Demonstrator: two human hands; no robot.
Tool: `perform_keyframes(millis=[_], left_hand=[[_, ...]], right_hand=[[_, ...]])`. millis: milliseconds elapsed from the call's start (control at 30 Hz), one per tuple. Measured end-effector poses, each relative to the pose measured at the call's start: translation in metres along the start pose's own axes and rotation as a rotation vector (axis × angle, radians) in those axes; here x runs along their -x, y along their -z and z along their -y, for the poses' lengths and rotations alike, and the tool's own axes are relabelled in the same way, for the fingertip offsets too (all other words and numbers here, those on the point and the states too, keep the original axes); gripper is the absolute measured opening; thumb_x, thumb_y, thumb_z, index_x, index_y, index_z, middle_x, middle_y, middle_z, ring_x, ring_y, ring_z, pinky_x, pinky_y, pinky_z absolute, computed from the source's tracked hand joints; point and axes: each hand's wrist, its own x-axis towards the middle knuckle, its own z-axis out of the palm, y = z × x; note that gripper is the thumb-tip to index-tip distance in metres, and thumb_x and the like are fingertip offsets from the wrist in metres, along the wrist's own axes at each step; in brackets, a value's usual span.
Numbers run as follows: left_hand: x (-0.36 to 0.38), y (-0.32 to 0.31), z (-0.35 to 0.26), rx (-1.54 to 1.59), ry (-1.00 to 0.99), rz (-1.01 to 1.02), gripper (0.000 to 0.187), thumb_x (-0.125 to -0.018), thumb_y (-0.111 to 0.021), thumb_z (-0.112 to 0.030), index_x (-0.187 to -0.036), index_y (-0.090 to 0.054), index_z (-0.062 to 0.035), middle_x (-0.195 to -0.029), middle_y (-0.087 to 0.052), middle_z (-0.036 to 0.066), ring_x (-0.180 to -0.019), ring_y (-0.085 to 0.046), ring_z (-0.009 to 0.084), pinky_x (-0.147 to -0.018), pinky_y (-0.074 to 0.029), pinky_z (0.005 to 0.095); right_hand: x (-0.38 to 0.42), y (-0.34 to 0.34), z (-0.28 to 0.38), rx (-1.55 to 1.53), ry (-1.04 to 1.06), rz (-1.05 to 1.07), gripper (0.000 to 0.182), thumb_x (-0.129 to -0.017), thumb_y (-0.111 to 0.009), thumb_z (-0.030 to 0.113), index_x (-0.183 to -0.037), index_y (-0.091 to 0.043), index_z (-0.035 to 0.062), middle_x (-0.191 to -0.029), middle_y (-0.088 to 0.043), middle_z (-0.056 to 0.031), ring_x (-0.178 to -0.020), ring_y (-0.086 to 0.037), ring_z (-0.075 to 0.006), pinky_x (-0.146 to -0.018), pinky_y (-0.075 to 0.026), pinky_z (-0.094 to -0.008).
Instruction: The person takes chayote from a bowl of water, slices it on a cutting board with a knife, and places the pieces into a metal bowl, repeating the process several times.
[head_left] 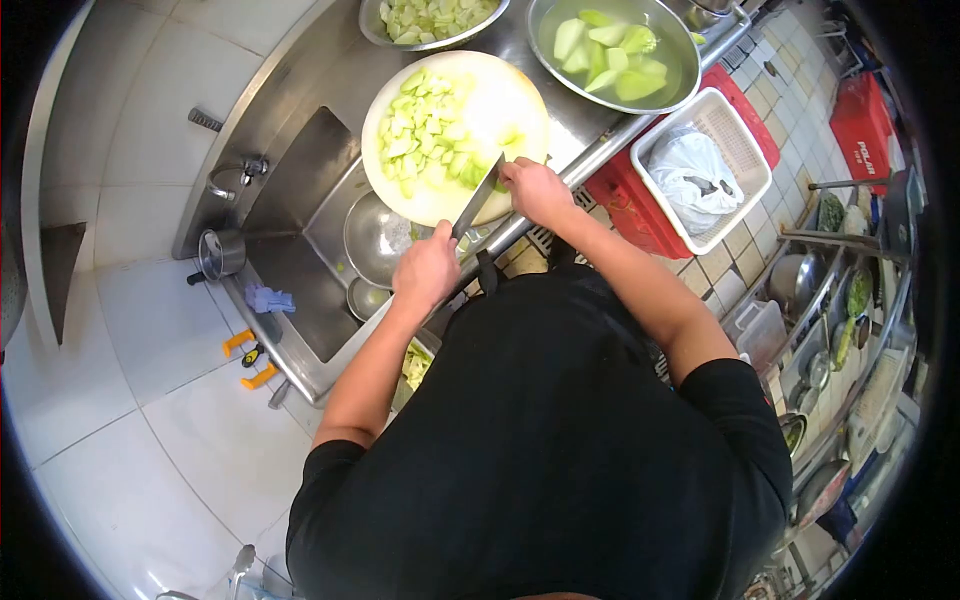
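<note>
A round white cutting board [520, 105] carries many chopped pale-green vegetable pieces [425, 130]. My left hand [428, 268] is closed around the handle end of a knife [478, 200], whose blade slants up and right over the board's lower edge. Close to the blade's far end, my right hand [540, 190] has its fingers pressed together over the board's lower right edge; what they grip is hidden. Larger peeled green pieces [640, 80] lie in water in a metal bowl [685, 75] at the upper right. Another metal bowl [372, 28] holds sliced pieces above the board.
On the left are a steel sink [290, 290], a faucet [225, 180] and a metal bowl [375, 240] beneath the board's edge. A white basket [755, 160] with a plastic bag [695, 180] stands on a red crate [630, 205] to the right. Racks [830, 240] stand farther right.
</note>
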Motion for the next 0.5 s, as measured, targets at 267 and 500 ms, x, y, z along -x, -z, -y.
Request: perform_keyframes(millis=[267, 500], left_hand=[[0.004, -0.001, -0.005, 0.047, 0.007, -0.015, 0.025, -0.101, -0.057, -0.028, -0.116, -0.055, -0.0075, -0.085, -0.068, 0.033, -0.085, -0.067, 0.0532, -0.078, -0.052, 0.062], [0.002, -0.009, 0.002, 0.036, -0.034, -0.038, 0.019, -0.102, -0.055, -0.025, -0.11, -0.055, -0.0079, -0.08, -0.068, 0.03, -0.081, -0.067, 0.0523, -0.075, -0.051, 0.0628]], right_hand=[[0.008, 0.0, -0.006, 0.052, 0.032, -0.011, 0.014, -0.092, -0.058, 0.012, -0.102, -0.068, 0.0079, -0.101, -0.068, -0.0145, -0.095, -0.069, -0.0384, -0.082, -0.056, -0.0496], [0.011, -0.002, -0.009, 0.066, 0.097, -0.042, 0.014, -0.092, -0.056, 0.012, -0.102, -0.066, 0.007, -0.1, -0.068, -0.0141, -0.093, -0.069, -0.0377, -0.08, -0.057, -0.0492]])
